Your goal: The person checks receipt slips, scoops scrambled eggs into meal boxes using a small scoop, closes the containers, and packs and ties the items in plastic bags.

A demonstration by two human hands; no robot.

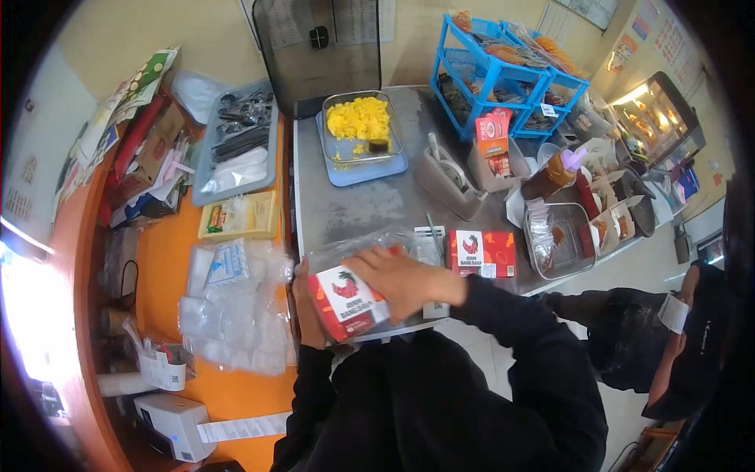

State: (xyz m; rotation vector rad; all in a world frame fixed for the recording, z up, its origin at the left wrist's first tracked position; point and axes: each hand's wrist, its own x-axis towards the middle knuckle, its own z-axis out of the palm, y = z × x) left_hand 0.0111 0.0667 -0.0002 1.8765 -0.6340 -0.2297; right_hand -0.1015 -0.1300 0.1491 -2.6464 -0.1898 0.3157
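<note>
Between my hands is a red and white food box (348, 297) with a rooster logo, tilted at the metal counter's front edge. My left hand (306, 308) is pressed along the box's left side. My right hand (399, 281) grips its top and right side, fingers over the far edge. Clear plastic (330, 253) lies just behind the box. A second red box (481, 253) of the same print sits on the counter to the right, with a paper slip (429, 233) beside my right hand.
A glass dish of yellow food (358, 119) stands at the back. Blue racks (491, 75), a sauce bottle (550, 175) and a wire basket (560, 271) are right. Plastic bags (236, 322) and a receipt printer (174, 425) lie left. Another person (668, 338) holds paper at right.
</note>
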